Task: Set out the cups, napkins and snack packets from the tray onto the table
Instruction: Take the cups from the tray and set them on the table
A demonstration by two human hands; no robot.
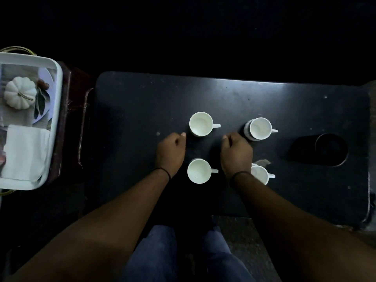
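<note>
I see the dark table [234,94] with four white cups standing upright in a square, handles to the right: far-left cup [201,124], far-right cup [260,128], near-left cup [199,171] and near-right cup [260,174], the last partly hidden by my right wrist. Off the table's left end sits the white tray [58,94], holding folded napkins [25,151]. Between the cups, my left hand [170,152] and right hand [236,152] hover with fingers curled under, grasping nothing, each just beside a far cup.
</note>
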